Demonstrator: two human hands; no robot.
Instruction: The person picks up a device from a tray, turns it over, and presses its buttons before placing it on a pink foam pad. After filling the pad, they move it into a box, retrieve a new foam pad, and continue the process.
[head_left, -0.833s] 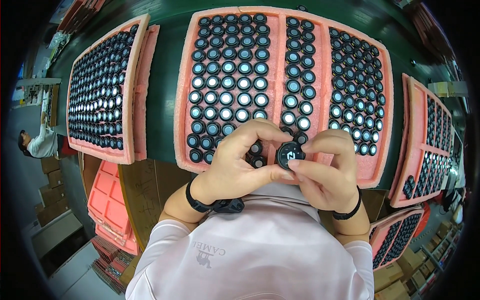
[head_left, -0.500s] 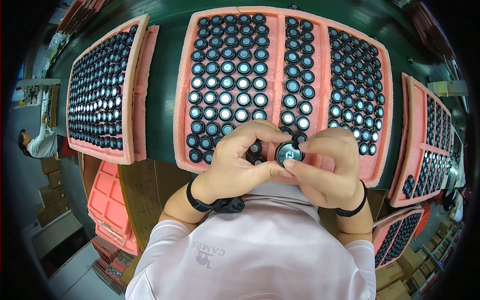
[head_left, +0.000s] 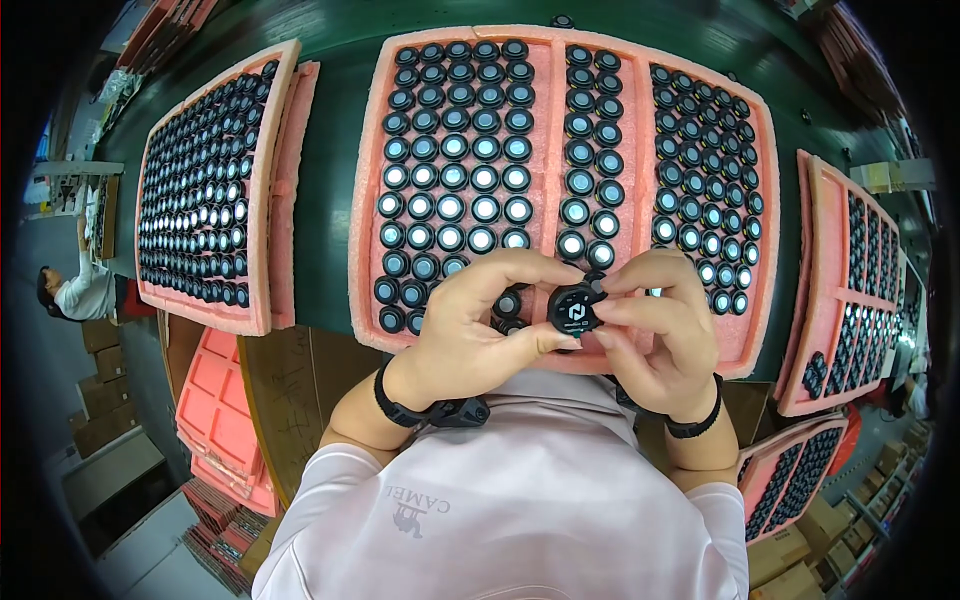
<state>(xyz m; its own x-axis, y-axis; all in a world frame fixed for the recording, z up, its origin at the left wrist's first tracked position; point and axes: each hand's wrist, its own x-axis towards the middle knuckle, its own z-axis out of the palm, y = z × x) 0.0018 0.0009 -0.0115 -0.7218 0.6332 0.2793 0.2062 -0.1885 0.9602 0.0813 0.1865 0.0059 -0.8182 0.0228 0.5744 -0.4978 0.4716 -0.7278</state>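
Over the near edge of a pink foam tray (head_left: 366,215), I hold a round black disc-shaped part (head_left: 574,310) with a white mark on its upper face. My left hand (head_left: 470,315) pinches the disc from the left between thumb and forefinger. On the other side, my right hand (head_left: 665,325) has its fingertips against the disc's right edge, fingers bent. Similar round black parts with pale, shiny centres (head_left: 454,147) stand in rows in the tray's three sections. My hands hide some of the nearest parts.
A second pink tray of round parts (head_left: 284,200) lies left on the green table (head_left: 335,130), another tray (head_left: 812,260) right. Lower left are stacked pink trays (head_left: 215,385) beside a cardboard box (head_left: 290,390). Another person (head_left: 75,293) is at far left.
The disc's face now shows more fully, its mark turned more upright. My right thumb has drawn off the face toward its lower right edge. The view has shifted slightly.
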